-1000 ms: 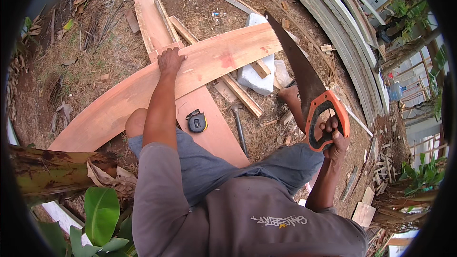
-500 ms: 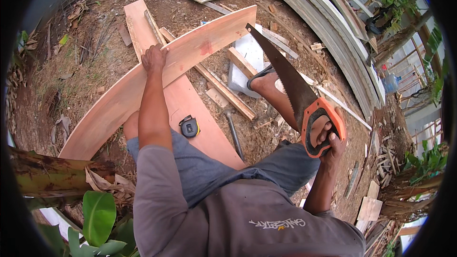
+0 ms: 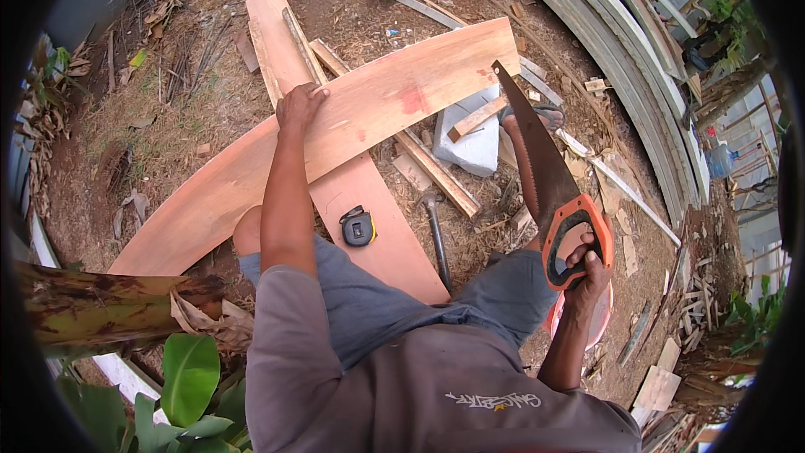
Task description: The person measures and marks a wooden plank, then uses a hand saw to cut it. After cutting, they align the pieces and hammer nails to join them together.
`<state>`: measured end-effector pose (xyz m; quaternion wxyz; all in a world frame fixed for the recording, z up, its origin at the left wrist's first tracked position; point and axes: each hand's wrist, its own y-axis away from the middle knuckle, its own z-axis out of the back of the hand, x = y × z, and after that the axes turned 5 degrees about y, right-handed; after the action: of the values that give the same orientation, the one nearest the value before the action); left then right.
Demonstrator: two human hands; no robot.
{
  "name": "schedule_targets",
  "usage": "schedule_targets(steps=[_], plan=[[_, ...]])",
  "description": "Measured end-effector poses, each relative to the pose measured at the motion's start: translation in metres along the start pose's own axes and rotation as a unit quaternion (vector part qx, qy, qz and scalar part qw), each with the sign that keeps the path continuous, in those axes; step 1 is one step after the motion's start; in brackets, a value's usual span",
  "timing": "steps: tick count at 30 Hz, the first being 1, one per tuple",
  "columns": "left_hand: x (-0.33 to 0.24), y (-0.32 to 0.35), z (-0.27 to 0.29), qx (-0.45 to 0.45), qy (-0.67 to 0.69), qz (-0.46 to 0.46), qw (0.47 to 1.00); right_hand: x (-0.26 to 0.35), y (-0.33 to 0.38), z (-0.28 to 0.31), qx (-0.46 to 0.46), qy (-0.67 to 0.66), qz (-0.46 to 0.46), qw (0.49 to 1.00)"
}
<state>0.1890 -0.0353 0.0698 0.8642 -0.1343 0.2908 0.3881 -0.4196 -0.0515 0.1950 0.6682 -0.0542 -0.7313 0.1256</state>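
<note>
- Gripping orange-handled saw [image 3: 543, 155] with right hand [image 3: 589, 273].
- Left hand [image 3: 299, 106] clasping far edge of long board [image 3: 394, 109].
- Tape measure [image 3: 358, 226] on lower board [image 3: 394, 257], hammer [image 3: 436, 239] beside that board.

A grey-brown shirt [image 3: 377, 386] with short, loose sleeves [image 3: 288, 310] is worn, marked at five o'clock by pale, jagged lettering [image 3: 482, 400] and a small yellow shape [image 3: 500, 408]. Creased blue-grey shorts [image 3: 369, 285] and, at two o'clock, a dark sandal [image 3: 545, 106] are also worn.
</note>
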Motion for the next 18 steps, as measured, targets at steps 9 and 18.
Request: schedule_targets(steps=[9, 18], plan=[[0.027, 0.009, -0.076, 0.035, 0.003, 0.01, 0.999, -0.057, -0.017, -0.045, 0.155, 0.092, -0.087, 0.98], [0.024, -0.007, -0.097, 0.112, -0.142, 0.015, 0.983, -0.1, -0.006, -0.107, 0.253, 0.109, -0.028, 0.961]])
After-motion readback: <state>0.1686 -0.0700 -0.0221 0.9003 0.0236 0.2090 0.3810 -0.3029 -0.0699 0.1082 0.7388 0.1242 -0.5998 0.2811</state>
